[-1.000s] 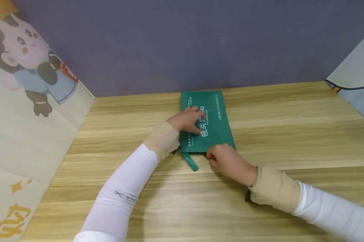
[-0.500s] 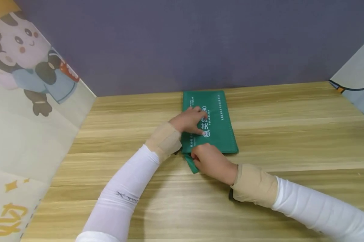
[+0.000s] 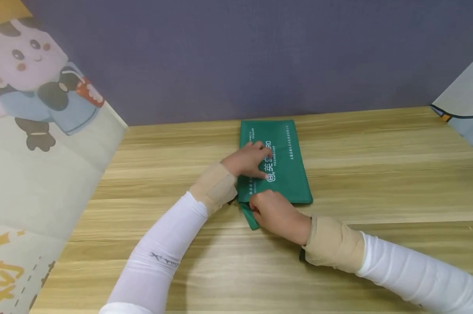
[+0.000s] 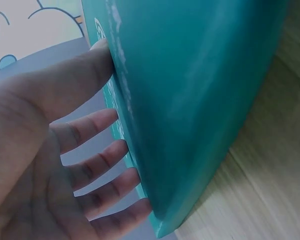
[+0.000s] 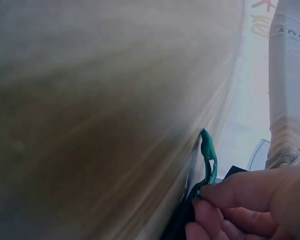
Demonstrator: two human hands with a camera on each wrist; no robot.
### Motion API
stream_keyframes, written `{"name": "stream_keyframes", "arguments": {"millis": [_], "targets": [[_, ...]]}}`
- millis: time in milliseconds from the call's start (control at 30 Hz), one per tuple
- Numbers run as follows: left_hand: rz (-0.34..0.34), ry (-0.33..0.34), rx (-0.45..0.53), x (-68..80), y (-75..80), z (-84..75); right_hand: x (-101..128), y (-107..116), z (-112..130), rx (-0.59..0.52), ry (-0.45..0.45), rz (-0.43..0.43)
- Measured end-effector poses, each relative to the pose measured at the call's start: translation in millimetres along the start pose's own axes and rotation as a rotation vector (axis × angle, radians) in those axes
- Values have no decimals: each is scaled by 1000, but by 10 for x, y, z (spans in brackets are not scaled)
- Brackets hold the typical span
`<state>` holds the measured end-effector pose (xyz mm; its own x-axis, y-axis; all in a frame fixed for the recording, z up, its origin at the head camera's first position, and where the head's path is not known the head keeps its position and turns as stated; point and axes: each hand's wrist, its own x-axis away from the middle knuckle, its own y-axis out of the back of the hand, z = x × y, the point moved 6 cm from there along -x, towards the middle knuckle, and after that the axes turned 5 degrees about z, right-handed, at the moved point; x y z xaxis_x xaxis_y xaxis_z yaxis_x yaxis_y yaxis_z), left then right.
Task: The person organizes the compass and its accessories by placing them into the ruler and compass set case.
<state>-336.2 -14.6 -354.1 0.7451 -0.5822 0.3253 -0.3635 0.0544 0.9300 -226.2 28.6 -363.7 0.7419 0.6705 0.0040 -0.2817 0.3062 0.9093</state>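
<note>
A flat green zip pouch [image 3: 289, 179] with white printing lies on the table, its far end close to the purple wall. My left hand [image 3: 249, 161] rests on the pouch's left half with fingers spread; the left wrist view has the thumb and fingertips touching its printed face [image 4: 110, 87]. At the near left corner, my right hand [image 3: 277, 216] pinches the zipper pull at the pouch's near edge; the pull itself is mostly hidden by the fingers. A green strap loop [image 5: 208, 147] sticks out right beside the pinching thumb and index finger.
The wood-grain table [image 3: 378, 174] runs back to a purple wall panel [image 3: 260, 56]. A pale side panel with a cartoon figure [image 3: 44, 83] stands on the left, another pale panel [image 3: 470, 83] on the right.
My right hand has slid left along the pouch's near edge to the strap loop, and has hardly moved in the last half second. My left hand stays spread on the pouch.
</note>
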Motion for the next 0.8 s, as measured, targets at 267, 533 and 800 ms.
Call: {"name": "stream_keyframes", "arguments": {"millis": [267,533,800], "targets": [[-9,-2,10,14,-27,-12,32,1,-5,-9,37,-12],[-13,-10,31,17,-32,12,14,-20,-25,-38,55,15],[-129,-121,183,47,-149,173,147,109,-206,-138,117,35]]}}
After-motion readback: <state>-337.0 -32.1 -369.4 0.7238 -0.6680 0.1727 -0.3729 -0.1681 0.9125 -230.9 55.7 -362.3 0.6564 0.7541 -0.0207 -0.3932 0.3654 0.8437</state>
